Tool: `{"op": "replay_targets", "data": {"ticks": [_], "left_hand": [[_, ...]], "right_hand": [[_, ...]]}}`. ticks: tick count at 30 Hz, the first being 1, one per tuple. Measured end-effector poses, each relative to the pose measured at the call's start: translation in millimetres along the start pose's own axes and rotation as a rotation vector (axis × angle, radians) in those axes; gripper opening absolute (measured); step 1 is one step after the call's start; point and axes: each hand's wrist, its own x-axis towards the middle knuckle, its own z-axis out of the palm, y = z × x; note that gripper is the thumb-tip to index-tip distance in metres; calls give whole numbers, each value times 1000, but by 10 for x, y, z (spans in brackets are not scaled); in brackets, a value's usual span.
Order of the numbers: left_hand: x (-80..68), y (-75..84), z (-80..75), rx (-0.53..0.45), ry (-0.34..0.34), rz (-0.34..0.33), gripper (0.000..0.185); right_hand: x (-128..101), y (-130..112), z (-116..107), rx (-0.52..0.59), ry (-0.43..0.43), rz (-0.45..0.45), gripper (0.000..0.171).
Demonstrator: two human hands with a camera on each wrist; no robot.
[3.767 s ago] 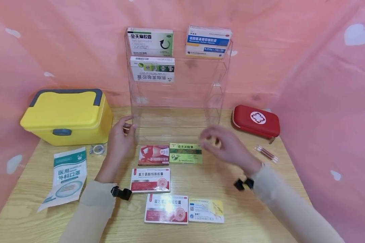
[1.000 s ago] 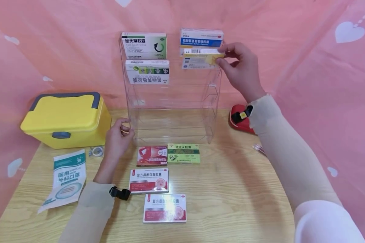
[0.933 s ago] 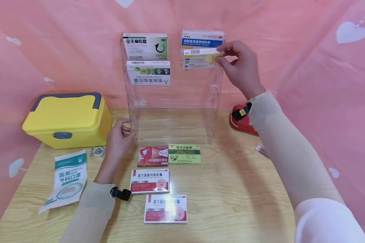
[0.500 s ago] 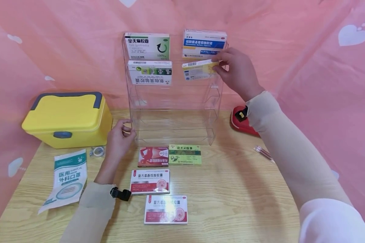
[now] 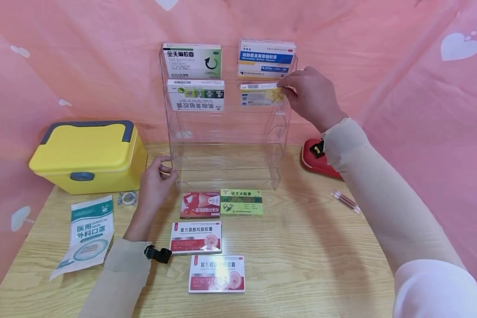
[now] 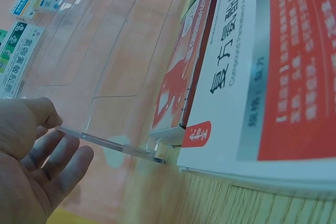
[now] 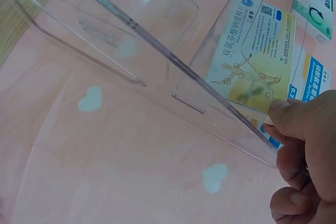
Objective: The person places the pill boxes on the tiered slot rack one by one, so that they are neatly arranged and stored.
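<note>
My right hand [image 5: 312,95] pinches the top right corner of a yellow-and-white medicine box [image 5: 258,97], which sits upright in the second tier of a clear acrylic rack [image 5: 226,174]. In the right wrist view the thumb lies on the yellow end of that box [image 7: 257,51], behind the rack's side panel. Lower down, my left hand [image 5: 157,181] grips the rack's left side edge, thumb and fingers on either side of the panel [image 6: 113,144]. Above the held box stands a blue-and-white box [image 5: 266,59]. To its left are a green-and-white box [image 5: 192,61] and a white box [image 5: 196,95].
Before the rack lie a red box [image 5: 200,204], a green box [image 5: 241,202] and two red-and-white boxes [image 5: 196,237]. At left are a yellow case [image 5: 83,150], a mask packet [image 5: 87,236] and a tape roll [image 5: 128,198]. A red pouch [image 5: 318,161] and swabs [image 5: 346,202] lie right.
The yellow-and-white box left the table's front in my right hand, rose to the rack and came down into the second tier beneath the blue-and-white box. My left hand stayed at the rack's edge.
</note>
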Motion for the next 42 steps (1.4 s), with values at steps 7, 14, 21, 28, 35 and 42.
{"op": "replay_targets", "data": {"ticks": [7,14,21,28,35,42], "left_hand": [[4,15,7,-1,4,5,36],[13,26,19,2,8,12,36],[9,20,30,-1,-4,-5,37],[0,8,45,-5,-14,-17,38],[-7,-10,38,-6,-15,-31,39],[-19,5,9,14,-6,-27,40]], "right_hand": [[4,28,-15,-30,-34,-1,32],[-3,53,-25,-33,-49,6,33],[-12,64,-24,-20,-60,-2,33],[-17,54,-31,-7,-83,-8,32],[-122,50,17,71,-8,-27,31],[-920,-69,414,432,164,-151,17]]}}
